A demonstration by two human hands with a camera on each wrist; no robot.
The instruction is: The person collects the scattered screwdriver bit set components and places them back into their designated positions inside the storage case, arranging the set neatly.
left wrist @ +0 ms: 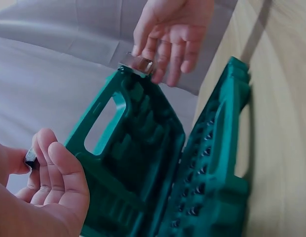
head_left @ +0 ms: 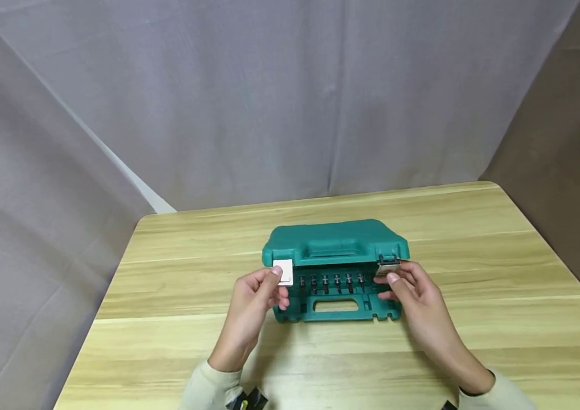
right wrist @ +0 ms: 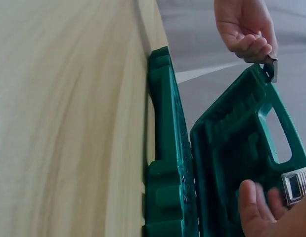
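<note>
A green plastic tool case (head_left: 335, 242) lies on the wooden table (head_left: 474, 256) with its lid raised a little; a row of dark bits (head_left: 331, 282) shows in the gap above the base (head_left: 336, 307). My left hand (head_left: 276, 280) pinches the silver left latch (head_left: 284, 272) at the lid's front corner. At the opposite front corner my right hand (head_left: 391, 279) holds the right latch (head_left: 387, 266). The left wrist view shows the lid (left wrist: 128, 148) tilted off the base (left wrist: 217, 163) and the right hand (left wrist: 162, 54) on its latch (left wrist: 137, 63). In the right wrist view, the right hand's fingertips (right wrist: 261, 207) sit beside the latch (right wrist: 296, 185).
Grey cloth (head_left: 269, 102) hangs behind and to the left of the table. Brown cloth (head_left: 567, 125) stands at the right. Bare wood surrounds the case on all sides, and the table's back edge (head_left: 321, 200) runs just behind it.
</note>
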